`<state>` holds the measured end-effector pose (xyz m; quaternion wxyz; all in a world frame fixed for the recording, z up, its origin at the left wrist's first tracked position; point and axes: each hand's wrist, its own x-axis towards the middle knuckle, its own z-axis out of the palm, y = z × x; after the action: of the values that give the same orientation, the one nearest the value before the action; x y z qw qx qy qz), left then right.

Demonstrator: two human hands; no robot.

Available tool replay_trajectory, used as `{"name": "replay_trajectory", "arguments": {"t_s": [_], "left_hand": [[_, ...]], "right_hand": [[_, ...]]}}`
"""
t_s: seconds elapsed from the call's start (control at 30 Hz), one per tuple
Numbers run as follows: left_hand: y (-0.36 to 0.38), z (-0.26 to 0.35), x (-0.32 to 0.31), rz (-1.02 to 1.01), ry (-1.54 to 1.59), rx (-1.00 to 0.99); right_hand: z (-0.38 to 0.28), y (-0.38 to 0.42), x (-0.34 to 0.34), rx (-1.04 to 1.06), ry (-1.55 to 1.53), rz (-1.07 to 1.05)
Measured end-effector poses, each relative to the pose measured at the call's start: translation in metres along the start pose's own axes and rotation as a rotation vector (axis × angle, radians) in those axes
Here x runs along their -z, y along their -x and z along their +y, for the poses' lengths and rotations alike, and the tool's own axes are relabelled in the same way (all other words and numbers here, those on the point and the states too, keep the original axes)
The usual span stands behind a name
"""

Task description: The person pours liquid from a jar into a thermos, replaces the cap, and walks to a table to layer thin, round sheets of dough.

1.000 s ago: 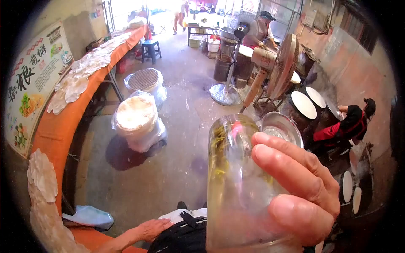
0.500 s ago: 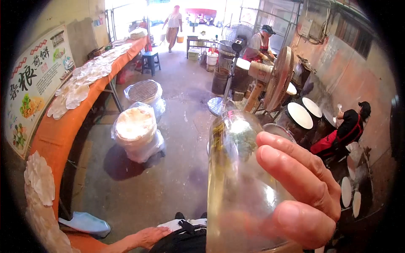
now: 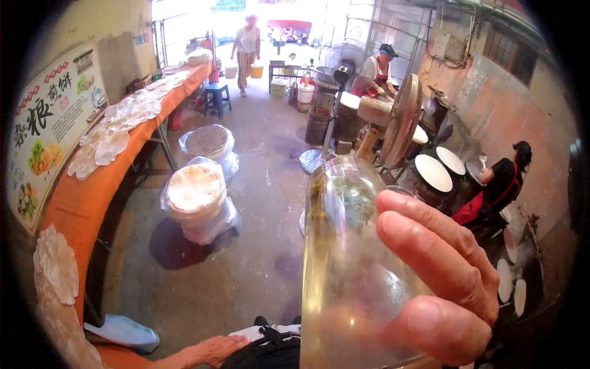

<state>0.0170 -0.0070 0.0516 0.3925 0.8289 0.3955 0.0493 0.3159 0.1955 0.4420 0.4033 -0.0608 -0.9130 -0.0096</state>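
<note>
Close to the camera, my right hand (image 3: 445, 277) is wrapped around a clear drinking glass (image 3: 344, 258). Pale yellowish liquid and green leaf-like bits show through it, the bits gathered at its far end. The glass is tipped up, with its near end cut off by the bottom of the view. My left hand (image 3: 219, 350) lies flat near my lap, its fingers stretched out against a white cloth (image 3: 249, 332) by my dark clothing. It appears to hold nothing.
An orange-covered table (image 3: 74, 209) with thin flat pancakes (image 3: 132, 117) curves along the left. Plastic-wrapped stacked pancakes (image 3: 196, 187) stand mid-floor. A large fan (image 3: 402, 123), round white griddles (image 3: 433, 173) and two workers are at right. Another person (image 3: 247, 46) carries buckets at the back.
The person at the back has walked nearer with the buckets. The worker at the right has shifted slightly. My right hand still holds the glass tipped up; my left hand has barely moved.
</note>
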Motion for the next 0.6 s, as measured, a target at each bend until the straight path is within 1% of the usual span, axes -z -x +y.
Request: {"name": "replay_trajectory", "arguments": {"t_s": [0.37, 0.47, 0.6], "left_hand": [[0.001, -0.009, -0.017, 0.038, 0.073, 0.028], [0.002, -0.007, -0.015, -0.011, -0.056, 0.018], [0.001, -0.003, 0.002, -0.043, -0.017, 0.032]], "right_hand": [[0.016, 0.000, -0.004, -0.050, -0.050, -0.019], [0.011, 0.000, -0.002, -0.072, -0.064, -0.051], [-0.008, -0.004, 0.002, -0.117, -0.078, -0.101]]}}
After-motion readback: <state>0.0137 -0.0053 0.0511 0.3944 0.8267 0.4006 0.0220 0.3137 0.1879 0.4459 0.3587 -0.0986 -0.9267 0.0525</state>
